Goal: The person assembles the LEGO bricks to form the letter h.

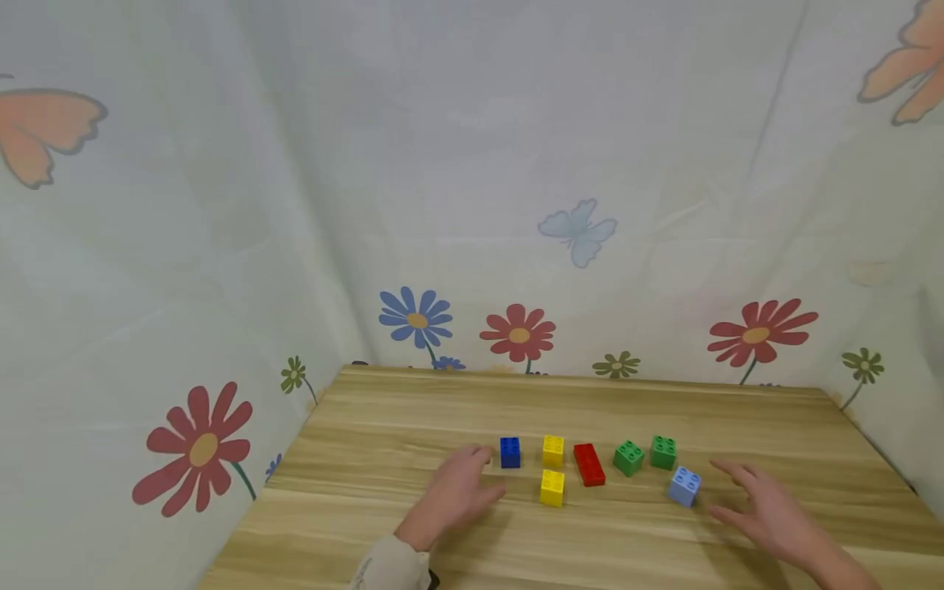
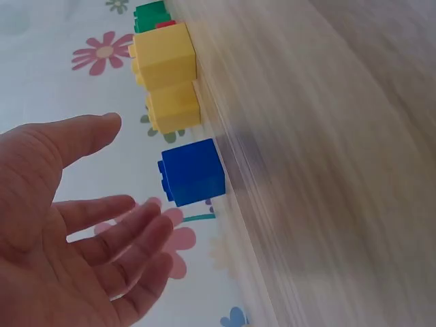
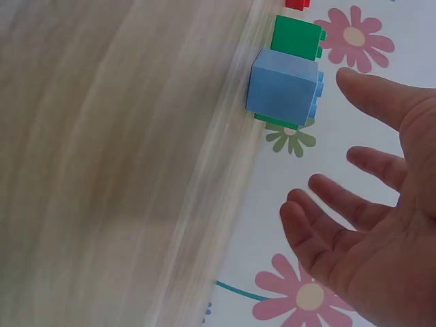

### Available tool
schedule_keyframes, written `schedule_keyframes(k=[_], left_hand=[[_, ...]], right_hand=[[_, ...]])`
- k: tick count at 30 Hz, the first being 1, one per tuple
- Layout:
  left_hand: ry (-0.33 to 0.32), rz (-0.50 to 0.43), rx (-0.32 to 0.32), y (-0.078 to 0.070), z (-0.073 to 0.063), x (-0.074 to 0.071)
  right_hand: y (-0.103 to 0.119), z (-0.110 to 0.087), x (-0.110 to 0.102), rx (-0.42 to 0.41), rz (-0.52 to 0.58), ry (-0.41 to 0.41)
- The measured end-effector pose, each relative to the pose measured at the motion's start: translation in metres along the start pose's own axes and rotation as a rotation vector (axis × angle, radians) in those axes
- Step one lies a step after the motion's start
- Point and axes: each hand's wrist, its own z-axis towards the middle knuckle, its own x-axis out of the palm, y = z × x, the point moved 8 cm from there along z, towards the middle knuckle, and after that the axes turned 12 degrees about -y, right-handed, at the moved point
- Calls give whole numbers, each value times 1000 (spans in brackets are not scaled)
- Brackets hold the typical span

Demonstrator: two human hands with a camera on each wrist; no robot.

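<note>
My left hand (image 1: 459, 494) is over the left of the table, fingers spread and nothing in them. Nearest to it stands a dark blue toy brick (image 1: 510, 452), just past the fingertips. Two yellow bricks (image 1: 552, 488) stand one behind the other, right of the blue one. A longer red brick (image 1: 589, 465) lies at a slant beside them, then two green bricks (image 1: 629, 458). At the right, a light blue brick (image 1: 684, 486) stands close to my right hand (image 1: 767, 516), whose thumb and fingers are apart and hold nothing. In the right wrist view the light blue brick (image 3: 283, 88) partly covers a green one.
The bricks stand in a loose group on a wooden table (image 1: 413, 410). Behind the table and along its left side hangs a pale cloth (image 1: 457, 164) printed with flowers and butterflies.
</note>
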Motion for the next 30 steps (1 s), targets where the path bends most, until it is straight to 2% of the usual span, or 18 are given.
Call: schedule_keyframes(k=[6, 13, 21, 30], left_hand=[[99, -149, 11, -17, 9, 14], [182, -218, -24, -27, 18, 36], [222, -264, -23, -42, 24, 49], [205, -302, -1, -53, 28, 56]], right_hand=[[2, 4, 4, -35, 60, -20], [1, 10, 14, 10, 99, 59], [0, 13, 24, 52, 198, 127], [3, 17, 33, 88, 260, 188]])
